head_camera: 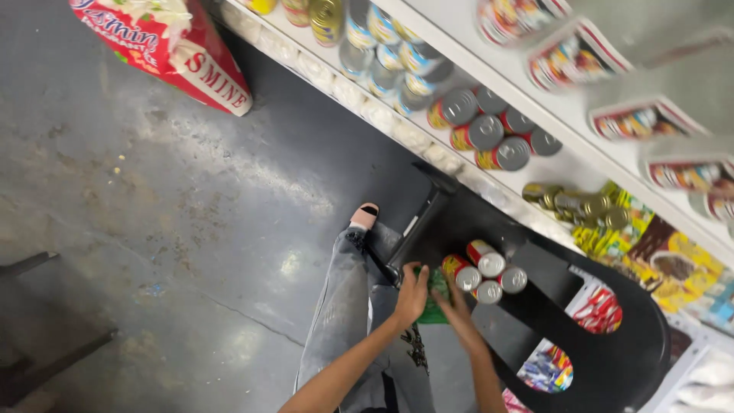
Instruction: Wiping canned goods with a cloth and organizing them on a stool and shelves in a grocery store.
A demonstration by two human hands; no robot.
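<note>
Gripping a small green packet (436, 302) between left hand (413, 294) and right hand (457, 304), fingers curled shut on it, above the black chair (612, 359), left of four red-labelled cans (485, 274).

Floor (153, 214): grey concrete, scuffed and stained, with glossy patches.
Sack (172, 42): red and white, lying at the upper left, beside the shelf foot.
Shelf (535, 164): white, running diagonally across the upper right.
Tins (493, 130): red-and-yellow labelled, grey lids outward, grouped on the shelf.
Striped tins (386, 50): blue-and-white labelled, further along the same shelf.
Jars (581, 203): gold-lidded, just beside yellow-green packets (612, 229).
Frame (34, 336): dark, at the left edge; kind unclear.
</note>
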